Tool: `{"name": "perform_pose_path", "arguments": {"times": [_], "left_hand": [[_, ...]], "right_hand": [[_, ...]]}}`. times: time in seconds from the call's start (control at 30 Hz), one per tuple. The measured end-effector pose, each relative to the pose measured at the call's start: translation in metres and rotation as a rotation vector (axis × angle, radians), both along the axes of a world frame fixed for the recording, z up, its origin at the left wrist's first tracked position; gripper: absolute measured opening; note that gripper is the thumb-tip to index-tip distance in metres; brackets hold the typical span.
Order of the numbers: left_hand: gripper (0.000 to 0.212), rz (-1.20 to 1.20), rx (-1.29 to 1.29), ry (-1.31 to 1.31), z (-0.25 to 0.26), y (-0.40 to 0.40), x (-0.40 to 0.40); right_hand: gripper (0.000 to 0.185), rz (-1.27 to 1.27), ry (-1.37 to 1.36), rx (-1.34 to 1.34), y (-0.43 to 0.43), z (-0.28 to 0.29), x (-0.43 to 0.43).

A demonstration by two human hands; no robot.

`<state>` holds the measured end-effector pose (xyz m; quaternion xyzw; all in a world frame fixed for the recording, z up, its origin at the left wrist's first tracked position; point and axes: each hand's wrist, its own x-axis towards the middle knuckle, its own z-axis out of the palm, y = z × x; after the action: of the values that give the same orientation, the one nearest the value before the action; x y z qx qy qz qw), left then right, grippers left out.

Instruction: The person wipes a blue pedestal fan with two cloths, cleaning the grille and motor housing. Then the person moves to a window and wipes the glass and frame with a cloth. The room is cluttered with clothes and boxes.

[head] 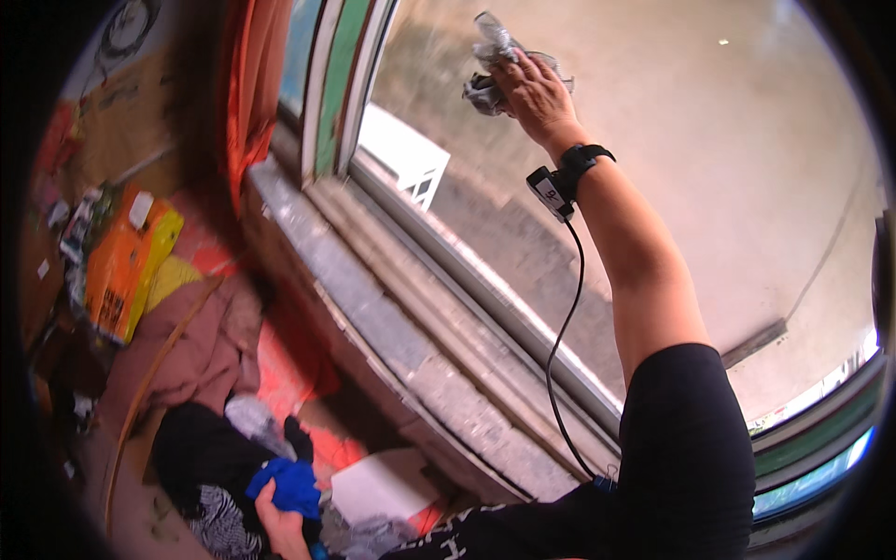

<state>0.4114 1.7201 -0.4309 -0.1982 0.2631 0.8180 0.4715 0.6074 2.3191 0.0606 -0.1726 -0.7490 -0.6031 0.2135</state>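
Note:
A large window pane (700, 161) lies before me, set in a white and green frame. Near its upper left part, my right hand (535, 91) presses a crumpled grey cloth (484, 94) and some clear crinkled plastic (495, 35) against the glass. A black strap with a small cabled device (551, 192) is on that wrist. Low in the view, my left hand (280, 521) grips a bright blue cloth (288, 486), with the thumb lying over it; part of the hand is cut off by the picture's edge.
A worn stone sill (364, 290) runs along the window's foot. A red curtain (248, 91) hangs at its left end. Below left lie an orange and yellow bag (126, 259), a brownish blanket (203, 336), dark clothing (203, 448) and a white sheet or board (383, 483).

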Motion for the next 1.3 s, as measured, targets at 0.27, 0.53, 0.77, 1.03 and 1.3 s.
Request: {"name": "perform_pose_path", "arguments": {"times": [0.27,0.53,0.77,1.03,1.3], "left_hand": [[0.045,-0.153,-0.161,0.551,0.058,0.001,0.051],[0.033,-0.073,-0.08,1.472,0.154,-0.027,0.12],[0.036,-0.047,-0.06,0.507,0.08,-0.02,0.099],[0.042,0.002,-0.005,0.165,0.029,-0.086,0.064],[0.046,-0.018,0.064,0.351,0.04,-0.055,0.043]], "right_hand": [[0.037,-0.251,0.505,0.356,-0.138,0.284,0.246],[0.028,-0.053,0.681,0.427,-0.158,0.31,0.317],[0.045,-0.084,0.129,0.351,-0.073,0.047,0.162],[0.046,-0.18,-0.362,-0.37,-0.123,-0.229,0.181],[0.043,-0.025,-0.102,-0.075,-0.131,-0.011,0.232]]}}
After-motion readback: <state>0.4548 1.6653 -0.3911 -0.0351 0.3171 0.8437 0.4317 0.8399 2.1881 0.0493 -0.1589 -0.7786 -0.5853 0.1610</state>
